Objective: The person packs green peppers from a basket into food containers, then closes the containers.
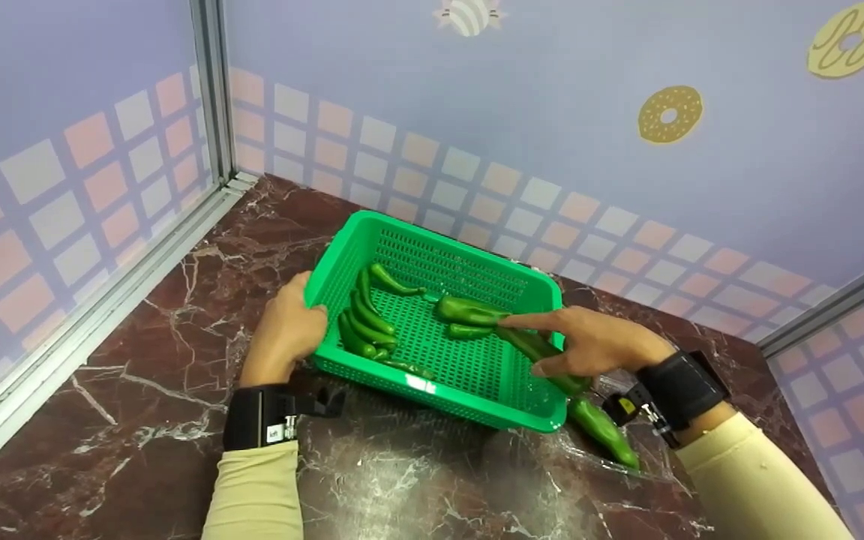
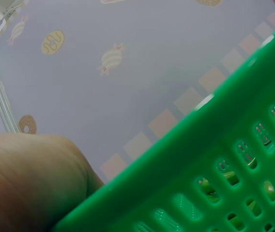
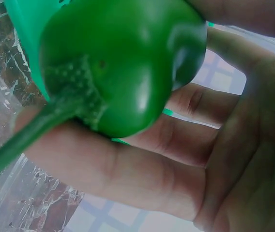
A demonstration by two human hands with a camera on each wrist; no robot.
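**Both hands at the green basket, a pepper under my right fingers**

My left hand point(image 1: 286, 330) grips the near-left rim of the green plastic basket point(image 1: 477, 401), fingers curled over the edge and thumb on the outside wall. In the left wrist view the basket's slotted wall point(image 2: 215, 164) runs right past my palm point(image 2: 26, 183), touching it.

My right hand point(image 1: 589, 341) reaches over the basket's right end. The index finger is stretched out straight toward the basket's middle, the other fingers loosely bent beneath it, and they hold a long green pepper point(image 1: 544, 352) that lies across the right rim, its far end inside the basket and its near end over the edge. The right wrist view shows the pepper's stem end point(image 3: 118, 63) resting on my fingers point(image 3: 128, 159), which are pressed side by side under it.

Just beyond my right fingertip lie two more peppers point(image 1: 469, 311) on the mesh floor. A bundle of slimmer peppers point(image 1: 364, 322) lies close to my left fingers, along the left wall. Between the two groups the basket floor is open.

Outside the basket, just below my right wrist, another green pepper point(image 1: 604, 431) lies on clear plastic wrap point(image 1: 627, 465) on the marble countertop point(image 1: 139, 390). The countertop left of my left hand runs clear to the metal wall rail point(image 1: 87, 330).
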